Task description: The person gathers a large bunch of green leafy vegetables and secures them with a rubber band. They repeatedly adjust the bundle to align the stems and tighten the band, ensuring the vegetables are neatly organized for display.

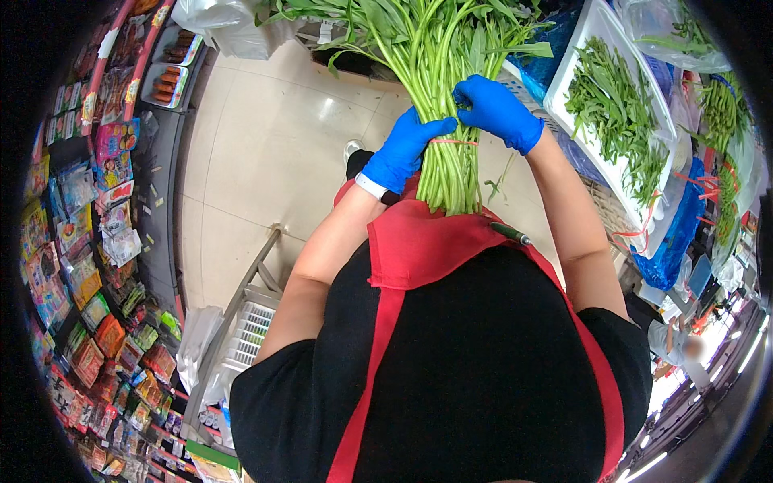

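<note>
A large bunch of water spinach (447,181), with long green stems and leaves spread at the top, is held in front of my red apron (416,241). A thin pinkish-red band (454,142) circles its lower stems. My left hand (401,151), in a blue glove, grips the bunch from the left, its thumb across the stems just above the band. My right hand (501,115), also blue-gloved, has its fingers curled against the right side of the stems, above the band. Its fingertips are partly hidden, but they appear to pinch the stems there.
A white foam tray (613,115) of loose greens stands at my right, beside blue plastic film (679,229) and red ties (703,187). Packaged goods fill the shelves (90,241) at left. A metal cart (253,290) is close on my left. A person (673,341) stands farther off.
</note>
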Demonstrator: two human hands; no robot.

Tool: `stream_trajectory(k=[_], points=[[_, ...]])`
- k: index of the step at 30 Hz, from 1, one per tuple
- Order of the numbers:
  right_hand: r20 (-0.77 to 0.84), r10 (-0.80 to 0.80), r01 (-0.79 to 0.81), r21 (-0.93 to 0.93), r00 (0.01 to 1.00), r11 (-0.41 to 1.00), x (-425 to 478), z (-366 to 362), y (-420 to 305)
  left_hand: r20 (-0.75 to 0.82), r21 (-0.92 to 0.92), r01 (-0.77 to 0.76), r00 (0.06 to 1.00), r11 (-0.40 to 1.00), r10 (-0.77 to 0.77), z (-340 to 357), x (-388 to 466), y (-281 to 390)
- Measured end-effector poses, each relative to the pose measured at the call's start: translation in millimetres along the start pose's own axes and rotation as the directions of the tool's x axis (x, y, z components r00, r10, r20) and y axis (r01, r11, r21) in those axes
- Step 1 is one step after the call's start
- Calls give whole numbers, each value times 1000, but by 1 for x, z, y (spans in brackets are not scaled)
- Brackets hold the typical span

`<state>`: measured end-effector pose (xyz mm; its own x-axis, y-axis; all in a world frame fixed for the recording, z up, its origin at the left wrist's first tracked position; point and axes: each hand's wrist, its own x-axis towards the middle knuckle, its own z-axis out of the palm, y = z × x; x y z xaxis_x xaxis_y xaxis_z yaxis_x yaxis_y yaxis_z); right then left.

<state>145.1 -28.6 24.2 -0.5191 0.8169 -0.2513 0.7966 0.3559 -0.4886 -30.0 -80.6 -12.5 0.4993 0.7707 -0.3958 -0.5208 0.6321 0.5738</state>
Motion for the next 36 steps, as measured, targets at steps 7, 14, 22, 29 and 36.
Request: stream_trajectory(k=[7, 14, 22, 29, 36], points=[[-46, 2, -2, 15, 999, 1000, -5, -4, -3, -27, -17, 41, 999, 999, -42, 0, 1, 1], [-123, 413, -102, 870, 902, 482, -28, 1, 13, 5, -79, 55, 998, 995, -55, 6, -1, 5], [-862, 440, 50, 465, 250, 884, -118, -131, 34, 18, -59, 58, 998, 997, -57, 7, 0, 5], [-668, 430, -446, 161, 607, 880, -149, -130, 97, 51, -57, 45, 998, 997, -42, 15, 15, 11], [-177, 483, -270, 644, 857, 715, -77, 5, 0, 31, -91, 64, 998, 994, -61, 8, 19, -6]])
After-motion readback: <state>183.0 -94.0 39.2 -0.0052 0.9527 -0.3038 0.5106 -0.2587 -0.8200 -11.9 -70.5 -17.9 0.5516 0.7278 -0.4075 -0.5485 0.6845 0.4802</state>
